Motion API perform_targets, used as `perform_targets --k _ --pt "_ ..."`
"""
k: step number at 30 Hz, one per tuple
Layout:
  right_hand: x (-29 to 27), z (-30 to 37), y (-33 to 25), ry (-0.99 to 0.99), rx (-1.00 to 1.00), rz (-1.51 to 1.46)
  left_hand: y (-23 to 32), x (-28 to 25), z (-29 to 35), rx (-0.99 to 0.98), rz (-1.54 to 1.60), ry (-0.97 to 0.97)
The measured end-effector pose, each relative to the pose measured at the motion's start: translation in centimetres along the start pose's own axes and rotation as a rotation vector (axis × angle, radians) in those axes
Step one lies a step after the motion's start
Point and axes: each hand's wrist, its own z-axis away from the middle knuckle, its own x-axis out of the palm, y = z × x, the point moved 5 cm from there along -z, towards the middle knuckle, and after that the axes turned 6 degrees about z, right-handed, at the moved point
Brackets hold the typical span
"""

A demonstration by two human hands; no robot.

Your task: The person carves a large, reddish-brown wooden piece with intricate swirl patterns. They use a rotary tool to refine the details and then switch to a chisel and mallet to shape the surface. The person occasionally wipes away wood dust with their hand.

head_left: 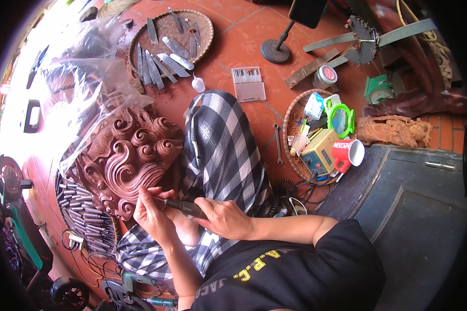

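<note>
My right hand [226, 217] grips a dark cylindrical rotary handpiece [186, 207], its ridged front end pointing left. My left hand [153, 215] is closed just past that front end, thumb and finger pinched together. Whatever lies in that pinch is too small to make out. Just beyond the left hand, a reddish-brown wood carving [135, 171] with deep curls and grooved waves leans by my folded leg. Clear plastic sheeting [96, 85] drapes its far left side.
Several carving bits or chisels [85, 210] lie packed at left. A woven tray [208, 41] holds flat blades. At right, a basket [290, 109] carries a control box [319, 150] and a red mug [342, 151]. A wrench [278, 144], a bit case [248, 83] and a phone stand [275, 52] are on the tiles.
</note>
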Motion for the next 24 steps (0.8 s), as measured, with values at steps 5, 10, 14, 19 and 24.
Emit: perform_targets --k 5,10,14,19,24 --pt "0.2 -1.0 0.0 -0.055 0.035 -0.257 1.0 -0.2 -0.3 -0.014 -0.063 -0.050" --pt "0.6 -1.4 0.2 -0.347 0.251 -0.717 0.8 -0.6 -0.7 -0.107 0.112 -0.205" --pt "1.9 -0.6 -0.6 -0.646 0.487 -1.314 0.8 -0.9 -0.5 -0.166 0.218 -0.286" --pt "2.2 -0.3 -1.2 -0.780 0.561 -1.554 -0.1 -1.3 1.0 -0.274 0.353 -0.393" --pt "2.0 -0.4 -1.0 -0.761 0.510 -1.497 -0.8 -0.6 1.5 -0.424 0.596 -0.546"
